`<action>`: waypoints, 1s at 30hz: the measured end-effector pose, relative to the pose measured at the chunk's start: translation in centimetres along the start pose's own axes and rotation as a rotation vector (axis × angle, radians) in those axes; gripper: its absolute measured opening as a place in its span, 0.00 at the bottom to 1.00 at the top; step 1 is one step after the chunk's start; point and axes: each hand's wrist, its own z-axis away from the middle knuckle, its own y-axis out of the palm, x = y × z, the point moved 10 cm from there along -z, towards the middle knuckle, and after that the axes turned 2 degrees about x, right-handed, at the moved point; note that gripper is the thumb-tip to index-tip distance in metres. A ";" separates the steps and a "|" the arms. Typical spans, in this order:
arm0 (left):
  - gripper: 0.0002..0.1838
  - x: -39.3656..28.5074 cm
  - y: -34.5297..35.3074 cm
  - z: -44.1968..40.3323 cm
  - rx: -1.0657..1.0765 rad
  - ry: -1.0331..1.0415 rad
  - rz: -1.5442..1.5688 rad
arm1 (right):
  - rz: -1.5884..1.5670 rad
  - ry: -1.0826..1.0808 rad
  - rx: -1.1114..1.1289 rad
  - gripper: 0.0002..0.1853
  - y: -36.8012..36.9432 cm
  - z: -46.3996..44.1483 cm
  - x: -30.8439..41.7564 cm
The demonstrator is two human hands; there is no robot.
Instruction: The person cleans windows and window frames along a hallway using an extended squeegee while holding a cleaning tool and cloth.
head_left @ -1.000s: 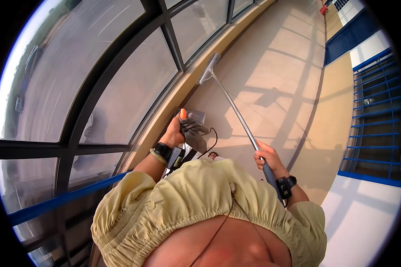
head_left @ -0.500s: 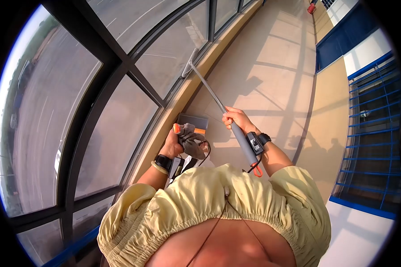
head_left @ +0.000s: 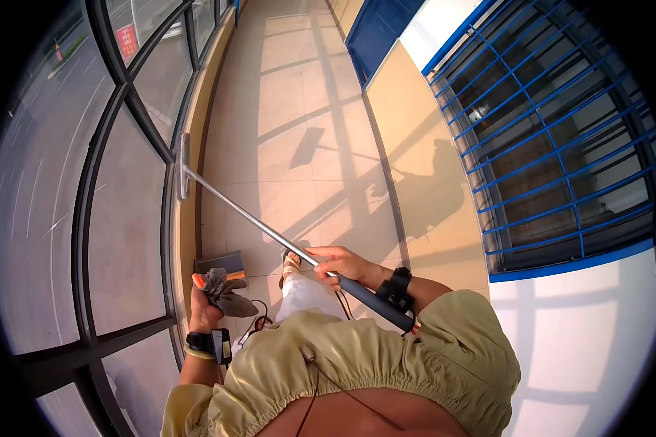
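A long-handled window squeegee [head_left: 251, 221] slants up and left from my right hand [head_left: 339, 264], which holds it where the metal pole meets the grey grip. The index finger lies extended along the pole. The squeegee's pale, narrow head [head_left: 182, 167] is beside the window frame, over the beige ledge; I cannot tell whether it touches. My left hand [head_left: 202, 309] is closed on a crumpled grey cloth [head_left: 227, 293], low beside the windows. An orange patch shows at the thumb, and I cannot make out what it is.
Dark-framed windows [head_left: 124, 211] line the left, with a road outside. A grey box [head_left: 222, 264] stands on the tiled floor [head_left: 284, 197] by the ledge, near my sandalled foot [head_left: 290, 264]. On the right are a blue-barred window [head_left: 554, 146] and a blue door [head_left: 379, 33].
My view has turned left to right, showing more of the barred window. The squeegee head has come off the glass to the ledge side. My right index finger has straightened; both grips hold.
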 end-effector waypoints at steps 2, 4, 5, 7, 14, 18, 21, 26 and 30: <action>0.13 -0.9 2.3 -5.3 0.228 -0.073 0.027 | -0.028 -0.015 -0.041 0.32 -3.4 0.2 2.7; 0.15 -2.6 6.2 -9.8 0.158 -0.028 -0.003 | -0.037 -0.055 -0.108 0.35 -8.6 0.1 3.6; 0.16 -2.9 8.5 -11.4 0.214 -0.057 -0.012 | -0.022 -0.065 -0.170 0.35 -10.5 0.7 4.2; 0.17 -3.1 13.2 -15.4 0.325 -0.124 -0.005 | 0.020 -0.061 -0.306 0.35 -14.9 2.0 5.9; 0.19 -5.7 24.4 -29.1 0.226 -0.133 -0.138 | -0.125 -0.166 -0.492 0.34 -25.5 3.5 13.2; 0.17 -7.6 33.3 -34.9 0.212 -0.168 -0.184 | -0.176 -0.174 -0.571 0.32 -31.7 1.5 17.0; 0.15 -9.0 38.3 -41.1 0.250 -0.177 -0.219 | -0.198 -0.152 -0.617 0.33 -36.3 -1.1 20.4; 0.13 -10.9 46.5 -51.9 0.186 -0.180 -0.149 | -0.188 -0.139 -0.621 0.34 -44.6 -6.4 29.9; 0.13 -14.8 55.2 -55.8 0.099 -0.185 -0.183 | -0.221 -0.110 -0.600 0.34 -49.0 -10.7 38.1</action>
